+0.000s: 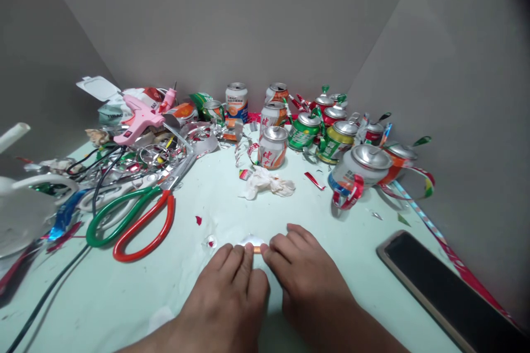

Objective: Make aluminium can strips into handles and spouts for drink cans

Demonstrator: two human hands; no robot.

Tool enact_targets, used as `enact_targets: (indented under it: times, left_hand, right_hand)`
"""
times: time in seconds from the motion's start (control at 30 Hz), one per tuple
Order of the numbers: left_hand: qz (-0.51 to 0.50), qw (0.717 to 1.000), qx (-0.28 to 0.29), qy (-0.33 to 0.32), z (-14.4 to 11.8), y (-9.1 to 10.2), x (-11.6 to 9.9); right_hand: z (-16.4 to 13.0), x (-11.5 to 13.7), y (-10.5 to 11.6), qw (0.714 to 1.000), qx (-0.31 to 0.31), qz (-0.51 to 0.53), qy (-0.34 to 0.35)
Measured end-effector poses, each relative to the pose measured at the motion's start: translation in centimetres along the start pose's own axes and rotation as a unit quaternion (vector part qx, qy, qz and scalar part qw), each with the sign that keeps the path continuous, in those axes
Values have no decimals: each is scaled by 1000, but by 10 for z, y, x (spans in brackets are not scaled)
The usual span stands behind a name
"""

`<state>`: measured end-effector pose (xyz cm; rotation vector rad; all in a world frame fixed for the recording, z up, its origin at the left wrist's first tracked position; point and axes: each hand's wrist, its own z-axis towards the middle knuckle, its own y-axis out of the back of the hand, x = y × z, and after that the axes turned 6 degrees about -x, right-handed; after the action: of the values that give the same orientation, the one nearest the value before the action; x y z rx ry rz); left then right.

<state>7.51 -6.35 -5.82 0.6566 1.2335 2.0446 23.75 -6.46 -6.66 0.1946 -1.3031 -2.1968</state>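
Note:
Low over the front of the table, my left hand [232,281] and my right hand [304,267] face each other with curled fingers. Between their fingertips shows a short, narrow orange strip [257,250], gripped from both ends; most of it is hidden by the fingers. A shiny silvery patch [252,240] lies just behind it. Left of my left hand are a small clear scrap [210,241] and a red scrap [199,220]. A crumpled white tissue [268,183] lies farther back.
Scissors [143,224] with green and red handles lie left, before a pink glue gun [138,118] and tangled metal scraps. Cut drink cans [273,146] stand at the back; a can with a strip handle [359,168] stands right. A phone [439,287] lies front right.

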Motion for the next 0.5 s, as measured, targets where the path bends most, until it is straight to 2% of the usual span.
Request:
enact_targets:
  times: [0.33, 0.5]
  left_hand:
    - [-26, 999, 35, 4, -4, -3, -1]
    - [-25, 999, 25, 4, 4, -1, 0]
  right_hand:
    - [-1, 1, -1, 1000, 10, 19, -12]
    - [-1, 2, -1, 1000, 12, 22, -17]
